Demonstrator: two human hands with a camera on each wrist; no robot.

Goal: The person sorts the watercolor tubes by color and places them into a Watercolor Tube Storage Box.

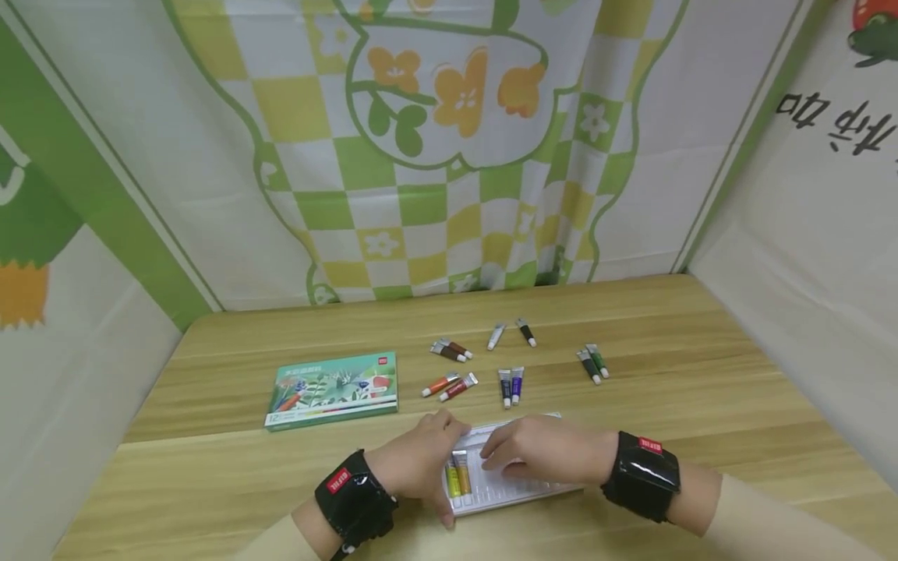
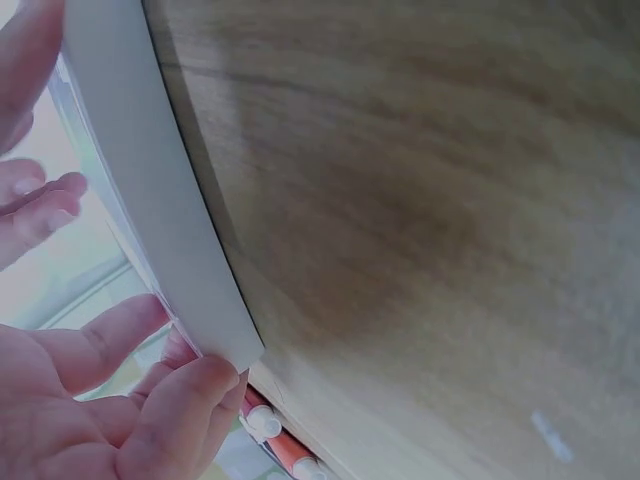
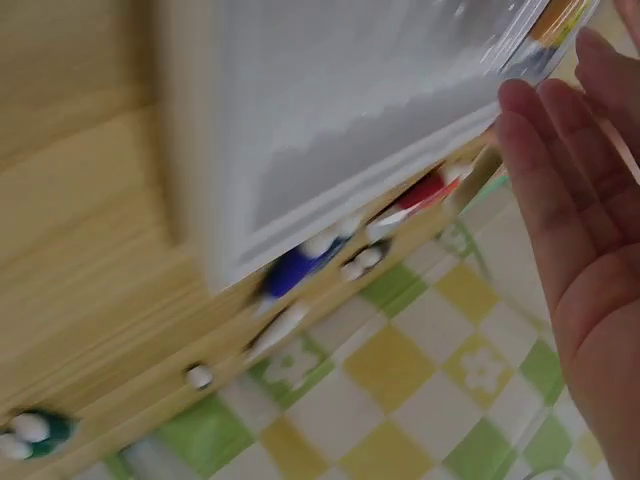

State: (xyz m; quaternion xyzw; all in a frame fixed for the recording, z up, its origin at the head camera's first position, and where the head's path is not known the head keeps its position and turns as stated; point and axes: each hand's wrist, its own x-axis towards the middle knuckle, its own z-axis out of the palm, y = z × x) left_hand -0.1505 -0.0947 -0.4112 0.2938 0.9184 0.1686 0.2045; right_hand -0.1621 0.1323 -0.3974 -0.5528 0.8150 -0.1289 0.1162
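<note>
A white plastic paint-tube tray (image 1: 515, 491) lies on the table in front of me. At its left end rest a yellow paint tube (image 1: 452, 479) and an amber paint tube (image 1: 463, 474), side by side. My left hand (image 1: 418, 461) grips the tray's left end, with thumb and fingers at opposite sides; in the left wrist view its fingertips (image 2: 205, 375) hold a corner of the pale tray side (image 2: 160, 190). My right hand (image 1: 554, 450) reaches over the tray's ribbed slots with fingers extended and nothing in them. In the right wrist view its fingertips (image 3: 520, 100) are near the two tubes.
A green paint box (image 1: 333, 389) lies at the left. Beyond the tray are an orange tube (image 1: 440, 385), a red tube (image 1: 459, 386), two blue-violet tubes (image 1: 511, 387), two brown tubes (image 1: 451, 350), a white tube (image 1: 496, 336), a black tube (image 1: 526, 332) and two green tubes (image 1: 593, 363).
</note>
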